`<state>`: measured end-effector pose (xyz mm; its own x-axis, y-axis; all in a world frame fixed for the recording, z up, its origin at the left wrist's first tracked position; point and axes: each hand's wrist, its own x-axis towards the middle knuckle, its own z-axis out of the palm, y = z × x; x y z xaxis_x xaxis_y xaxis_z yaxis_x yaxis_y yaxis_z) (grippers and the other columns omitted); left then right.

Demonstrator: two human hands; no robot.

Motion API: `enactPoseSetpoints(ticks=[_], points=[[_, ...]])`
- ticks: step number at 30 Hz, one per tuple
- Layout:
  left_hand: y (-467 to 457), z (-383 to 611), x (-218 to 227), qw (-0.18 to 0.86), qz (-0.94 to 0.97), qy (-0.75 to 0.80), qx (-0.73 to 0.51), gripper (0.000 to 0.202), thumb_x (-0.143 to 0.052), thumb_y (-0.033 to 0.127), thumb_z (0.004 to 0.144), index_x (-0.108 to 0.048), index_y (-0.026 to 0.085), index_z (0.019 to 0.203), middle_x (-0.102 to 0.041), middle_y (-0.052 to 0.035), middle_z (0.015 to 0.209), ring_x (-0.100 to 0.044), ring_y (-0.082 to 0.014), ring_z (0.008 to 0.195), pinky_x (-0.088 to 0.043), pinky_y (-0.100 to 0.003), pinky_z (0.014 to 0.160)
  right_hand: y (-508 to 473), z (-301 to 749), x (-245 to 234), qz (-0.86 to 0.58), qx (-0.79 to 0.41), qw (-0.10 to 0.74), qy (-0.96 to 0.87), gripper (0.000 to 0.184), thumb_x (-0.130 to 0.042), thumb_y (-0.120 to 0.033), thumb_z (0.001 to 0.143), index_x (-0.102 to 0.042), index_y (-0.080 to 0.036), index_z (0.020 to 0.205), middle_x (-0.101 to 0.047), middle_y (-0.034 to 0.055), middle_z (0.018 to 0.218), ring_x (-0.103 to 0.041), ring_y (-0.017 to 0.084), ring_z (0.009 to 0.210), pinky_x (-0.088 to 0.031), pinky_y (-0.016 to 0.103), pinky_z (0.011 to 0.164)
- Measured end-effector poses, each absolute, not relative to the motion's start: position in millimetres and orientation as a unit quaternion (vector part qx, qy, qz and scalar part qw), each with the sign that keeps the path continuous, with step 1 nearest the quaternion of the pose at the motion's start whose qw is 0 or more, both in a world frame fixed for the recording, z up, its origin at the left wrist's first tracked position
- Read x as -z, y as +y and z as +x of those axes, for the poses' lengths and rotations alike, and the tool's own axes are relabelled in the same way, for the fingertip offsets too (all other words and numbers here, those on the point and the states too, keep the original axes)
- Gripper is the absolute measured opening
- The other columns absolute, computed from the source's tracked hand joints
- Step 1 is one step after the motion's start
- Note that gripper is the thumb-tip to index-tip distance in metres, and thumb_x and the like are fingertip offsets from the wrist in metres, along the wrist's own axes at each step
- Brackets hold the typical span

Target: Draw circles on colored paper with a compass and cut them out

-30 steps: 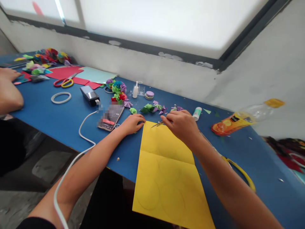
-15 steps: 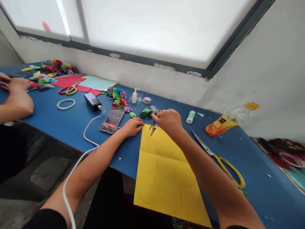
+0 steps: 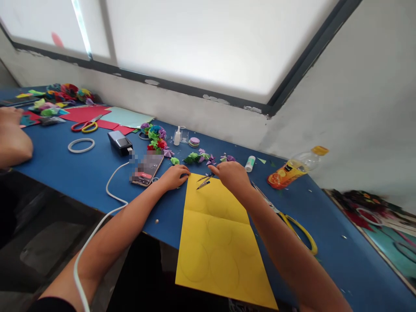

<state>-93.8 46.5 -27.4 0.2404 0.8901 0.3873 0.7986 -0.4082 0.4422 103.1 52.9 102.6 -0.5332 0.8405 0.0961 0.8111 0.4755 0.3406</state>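
Observation:
A yellow sheet of paper (image 3: 211,208), creased across and marked with several drawn circles, lies in front of me and overhangs the table's near edge. My right hand (image 3: 232,175) is closed on the top of a drawing compass (image 3: 204,184), whose two legs are spread and slant down to the left over the sheet's upper part. Whether its points touch the paper I cannot tell. My left hand (image 3: 176,177) lies with fingers extended at the sheet's upper left corner, fingertips at its edge.
Large yellow-handled scissors (image 3: 289,221), a glue stick (image 3: 250,164) and a juice bottle (image 3: 292,171) lie to the right. Left stand a phone (image 3: 147,169), a black device (image 3: 120,143) with a white cable, and a ring (image 3: 81,145). Folded paper pieces lie behind. Another person's arm (image 3: 13,138) rests far left.
The view has shifted, so everything sits slightly further left. The compass has swung in my right hand, its legs now slanting more to the left. My left hand stays at the sheet's corner.

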Motion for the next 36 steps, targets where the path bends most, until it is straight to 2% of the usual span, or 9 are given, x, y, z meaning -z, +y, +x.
enactPoseSetpoints(ticks=[5,12,15,18,23,26,32,36], points=[[46,-94,28,0.084,0.783,0.538,-0.303,0.025,-0.052,0.018,0.086,-0.072,0.018,0.101,-0.068,-0.0091,0.112,-0.062,-0.0223,0.107,-0.048,-0.036,0.098,70,101,-101,0.449,-0.19,0.034,0.873,0.045,-0.037,-0.036,0.099,-0.071,-0.011,0.082,-0.072,0.0134,0.083,-0.067,0.023,0.077,-0.038,0.03,0.061],[46,-93,28,0.075,0.786,0.532,-0.307,0.024,-0.053,0.017,0.086,-0.073,0.018,0.099,-0.069,-0.0086,0.11,-0.063,-0.0212,0.103,-0.049,-0.034,0.095,86,65,-97,0.397,-0.195,0.014,0.897,0.034,-0.036,-0.023,0.099,-0.067,-0.009,0.098,-0.068,0.0156,0.098,-0.064,0.023,0.091,-0.041,0.03,0.073],[47,-92,27,0.073,0.784,0.532,-0.31,0.023,-0.053,0.017,0.086,-0.073,0.018,0.097,-0.07,-0.0085,0.109,-0.064,-0.0214,0.102,-0.049,-0.034,0.094,82,51,-91,0.359,-0.196,0.002,0.913,0.032,-0.034,-0.023,0.1,-0.064,-0.01,0.102,-0.065,0.0151,0.102,-0.059,0.023,0.098,-0.041,0.029,0.078],[47,-91,26,0.071,0.782,0.535,-0.312,0.021,-0.054,0.017,0.085,-0.073,0.018,0.095,-0.07,-0.0084,0.107,-0.063,-0.0216,0.102,-0.05,-0.034,0.093,72,48,-85,0.291,-0.199,-0.01,0.936,0.028,-0.036,-0.022,0.099,-0.062,-0.012,0.098,-0.062,0.0134,0.099,-0.056,0.023,0.096,-0.04,0.03,0.081],[46,-91,23,0.075,0.78,0.54,-0.307,0.02,-0.054,0.017,0.085,-0.073,0.018,0.091,-0.071,-0.008,0.105,-0.063,-0.0226,0.101,-0.05,-0.034,0.091,60,70,-77,0.173,-0.212,-0.07,0.959,0.024,-0.037,-0.006,0.092,-0.058,-0.015,0.087,-0.058,0.0112,0.088,-0.05,0.023,0.085,-0.039,0.031,0.078],[45,-93,22,0.084,0.78,0.54,-0.305,0.021,-0.053,0.016,0.085,-0.072,0.019,0.094,-0.07,-0.0064,0.109,-0.063,-0.0213,0.104,-0.049,-0.033,0.093,67,88,-74,0.179,-0.15,-0.122,0.965,0.023,-0.036,-0.011,0.094,-0.056,-0.017,0.084,-0.057,0.0115,0.089,-0.05,0.023,0.086,-0.041,0.032,0.08],[45,-96,21,0.093,0.784,0.535,-0.3,0.024,-0.051,0.016,0.086,-0.072,0.018,0.098,-0.069,-0.0074,0.11,-0.063,-0.0207,0.105,-0.049,-0.032,0.094,89,117,-77,0.243,0.067,-0.253,0.934,0.02,-0.04,-0.021,0.093,-0.058,-0.018,0.086,-0.061,0.0088,0.091,-0.058,0.019,0.081,-0.046,0.03,0.073],[45,-97,21,0.087,0.788,0.532,-0.299,0.023,-0.051,0.015,0.086,-0.072,0.018,0.097,-0.07,-0.0071,0.109,-0.063,-0.0203,0.103,-0.049,-0.032,0.093,96,134,-84,0.29,0.139,-0.307,0.896,0.022,-0.051,-0.035,0.089,-0.063,-0.018,0.082,-0.066,0.0056,0.078,-0.061,0.018,0.071,-0.047,0.029,0.065]])
